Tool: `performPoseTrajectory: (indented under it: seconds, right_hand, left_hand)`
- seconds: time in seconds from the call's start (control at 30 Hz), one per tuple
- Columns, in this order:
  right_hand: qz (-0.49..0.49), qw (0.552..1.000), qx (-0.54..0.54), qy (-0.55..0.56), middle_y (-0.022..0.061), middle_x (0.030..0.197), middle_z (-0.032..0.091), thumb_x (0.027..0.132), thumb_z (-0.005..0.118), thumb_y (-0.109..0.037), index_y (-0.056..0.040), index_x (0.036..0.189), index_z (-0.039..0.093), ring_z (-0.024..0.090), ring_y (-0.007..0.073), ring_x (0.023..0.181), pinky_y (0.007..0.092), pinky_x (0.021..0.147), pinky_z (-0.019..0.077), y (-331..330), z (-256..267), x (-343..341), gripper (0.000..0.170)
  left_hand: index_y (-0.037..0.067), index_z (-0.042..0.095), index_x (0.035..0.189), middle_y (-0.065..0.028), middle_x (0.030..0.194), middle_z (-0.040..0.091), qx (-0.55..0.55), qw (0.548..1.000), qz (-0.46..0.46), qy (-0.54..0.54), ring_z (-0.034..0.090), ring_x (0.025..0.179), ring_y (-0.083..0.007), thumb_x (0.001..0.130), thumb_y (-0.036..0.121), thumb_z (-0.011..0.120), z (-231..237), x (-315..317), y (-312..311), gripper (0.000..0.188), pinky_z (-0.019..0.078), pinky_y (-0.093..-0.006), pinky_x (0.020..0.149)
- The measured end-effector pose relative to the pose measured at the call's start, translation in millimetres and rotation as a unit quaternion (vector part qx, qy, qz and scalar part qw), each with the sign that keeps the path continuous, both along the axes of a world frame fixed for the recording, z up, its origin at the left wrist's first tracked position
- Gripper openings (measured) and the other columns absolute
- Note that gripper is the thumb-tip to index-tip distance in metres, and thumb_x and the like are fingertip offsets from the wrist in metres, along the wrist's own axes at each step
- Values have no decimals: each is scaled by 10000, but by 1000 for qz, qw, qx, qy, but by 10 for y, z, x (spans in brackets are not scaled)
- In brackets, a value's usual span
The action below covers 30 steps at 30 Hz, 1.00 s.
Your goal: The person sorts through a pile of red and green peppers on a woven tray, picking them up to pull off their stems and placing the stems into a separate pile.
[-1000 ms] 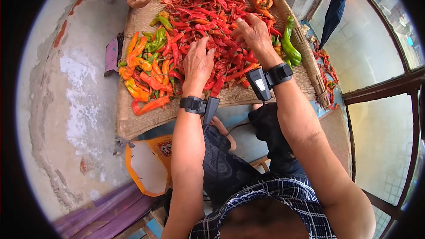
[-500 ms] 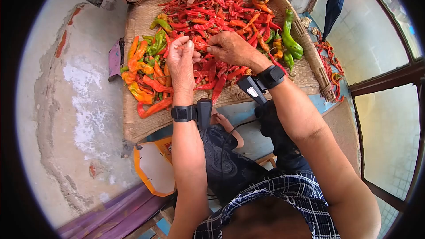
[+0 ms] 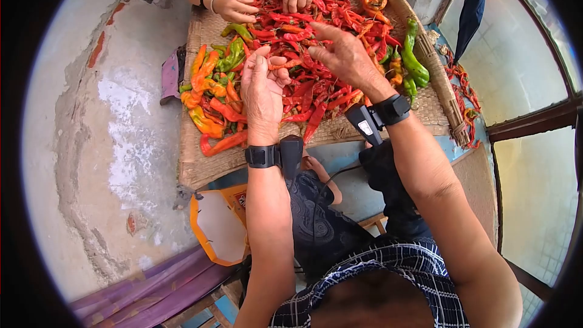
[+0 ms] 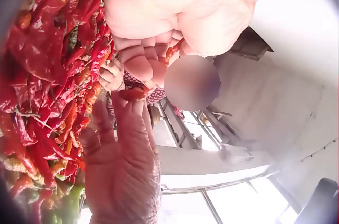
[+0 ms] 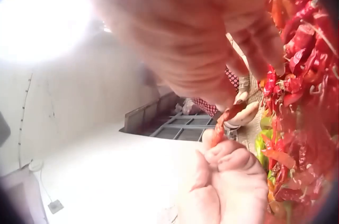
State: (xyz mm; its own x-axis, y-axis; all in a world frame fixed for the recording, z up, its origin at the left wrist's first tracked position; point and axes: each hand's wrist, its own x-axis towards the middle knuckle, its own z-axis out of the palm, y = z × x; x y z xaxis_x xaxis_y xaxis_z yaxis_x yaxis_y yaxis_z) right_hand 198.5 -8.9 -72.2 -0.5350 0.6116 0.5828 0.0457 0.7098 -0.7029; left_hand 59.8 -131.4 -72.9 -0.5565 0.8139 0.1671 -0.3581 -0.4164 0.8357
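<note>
Curled fingers and thumb of my left hand point(image 3: 264, 94) grip a small orange-red pepper point(image 3: 284, 65) above the pile of red peppers point(image 3: 313, 94). The pepper also shows in the right wrist view, sticking up from the left fingers point(image 5: 218, 131). My right hand point(image 3: 351, 61) is just to its right with fingers extended, gripping nothing that shows; whether a fingertip touches the pepper I cannot tell. In the left wrist view the right hand point(image 4: 124, 165) appears below the left palm point(image 4: 180, 12).
Across the woven tray point(image 3: 200, 167), another person's hands point(image 3: 237, 7) reach into the pile. Orange and yellow-green peppers point(image 3: 209, 88) lie at the left, long green ones point(image 3: 413, 61) at the right. An orange-edged container point(image 3: 220, 226) stands below the tray, and a dark umbrella point(image 3: 472, 12) hangs at the right.
My right hand has moved away from the left and its fingers have straightened. The left keeps its raised position. The other person's left-side hand has let go of a pepper and lowered to the pile.
</note>
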Motion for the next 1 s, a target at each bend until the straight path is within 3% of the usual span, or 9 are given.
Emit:
performPoseTrajectory:
  seconds: [0.07, 0.17, 0.2, 0.27, 0.47, 0.6, 0.67, 0.8, 1.0]
  right_hand:
    - [133, 989, 22, -58, 187, 878, 661, 812, 647, -168, 22, 1138, 576, 638, 334, 830, 381, 768, 501, -77, 14, -32, 384]
    - [157, 967, -32, -197, 168, 868, 664, 809, 651, -149, 9, 1096, 603, 639, 309, 815, 379, 733, 496, -132, 79, -72, 331]
    - [157, 967, -33, -196, 168, 868, 664, 809, 651, -149, 9, 1096, 603, 639, 309, 815, 379, 733, 496, -145, 44, -83, 331]
    - [181, 978, -93, -50, 86, 771, 640, 849, 637, -163, 12, 1072, 613, 588, 156, 690, 315, 627, 479, -171, -32, -100, 285]
    - [233, 949, -162, -137, 53, 682, 615, 878, 599, -174, 37, 853, 614, 576, 129, 651, 295, 598, 470, -237, 36, -112, 213]
    - [152, 970, -166, -96, 0, 683, 606, 911, 557, -199, -2, 881, 637, 539, 92, 610, 256, 542, 449, 0, -5, -27, 214]
    - [131, 889, -411, 152, 40, 784, 606, 931, 530, -233, -21, 1149, 535, 496, 54, 604, 191, 542, 428, 42, 63, 40, 304]
    - [16, 872, -447, 198, 76, 833, 606, 930, 521, -268, 9, 1276, 417, 517, 80, 645, 211, 550, 438, 106, 59, 90, 455]
    - [74, 938, -336, 36, 48, 784, 611, 929, 524, -254, 52, 1215, 498, 547, 97, 654, 235, 564, 466, -11, 13, 0, 420]
  left_hand:
    - [34, 498, 1141, -96, 887, 619, 3, 1000, -10, -6, 558, 675, -126, 943, 224, 514, 12, 37, 20, 275, 478, -249, 616]
    - [46, 506, 1138, -81, 872, 612, 9, 999, -19, -35, 546, 681, -113, 933, 145, 528, 11, 6, 9, 229, 473, -235, 619]
    - [46, 506, 1138, -81, 872, 612, 8, 999, -19, -35, 546, 681, -113, 933, 145, 528, 4, -22, -9, 229, 473, -235, 619]
    - [50, 518, 1123, -67, 864, 608, 16, 999, -1, -39, 542, 689, -110, 928, 138, 536, 1, -74, -37, 215, 468, -227, 626]
    - [45, 522, 1117, -58, 886, 604, -14, 998, -48, -38, 549, 693, -106, 928, 145, 538, -32, -90, -71, 215, 473, -222, 623]
    - [38, 517, 1149, -76, 954, 608, -119, 985, 94, 77, 568, 699, -102, 909, 170, 566, -189, -198, -17, 278, 482, -226, 604]
    - [22, 539, 1139, -82, 955, 609, -242, 892, 166, 343, 588, 706, -130, 885, 165, 582, -314, -289, 45, 295, 489, -250, 629]
    - [47, 572, 1101, -162, 931, 589, -218, 682, 241, 655, 586, 901, -333, 805, 119, 644, -316, -72, 184, 314, 478, -401, 786]
    - [61, 647, 938, -159, 834, 604, -277, 635, 208, 691, 608, 805, -328, 815, 97, 616, -263, -16, 298, 132, 485, -394, 710]
